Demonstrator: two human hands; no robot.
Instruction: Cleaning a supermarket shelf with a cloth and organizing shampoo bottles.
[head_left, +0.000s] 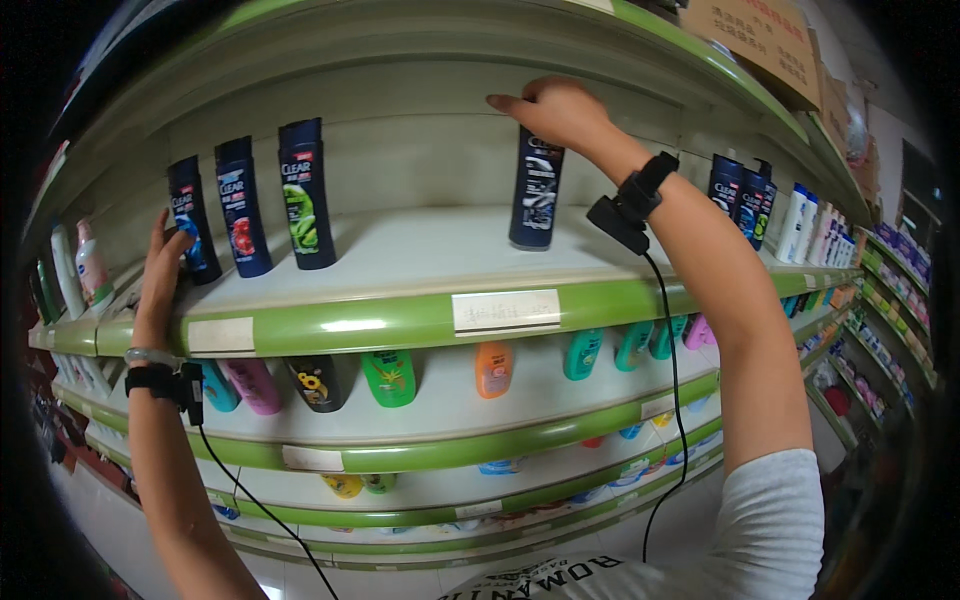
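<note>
My right hand (566, 112) is over the top of a dark Clear shampoo bottle (537, 199), its cap hidden behind the fingers; one digit sticks out to the left. That bottle is upright, its base at the upper shelf (420, 247). At the far left, my left hand (163, 259) is at a dark Clear bottle with a blue design (196, 244). The thumb overlaps the bottle's front, but whether the hand grips it is unclear. To its right stand a Clear bottle with a red design (242, 217) and one with a green design (306, 202).
More Clear bottles (726, 187) and white bottles (792, 225) stand to the right. A pink-and-white pump bottle (91, 266) is left of my left hand. Coloured bottles, including a green one (388, 379), fill parts of the lower shelf. Black cables (670, 360) hang from both wrist devices. Cardboard boxes (757, 45) sit on top.
</note>
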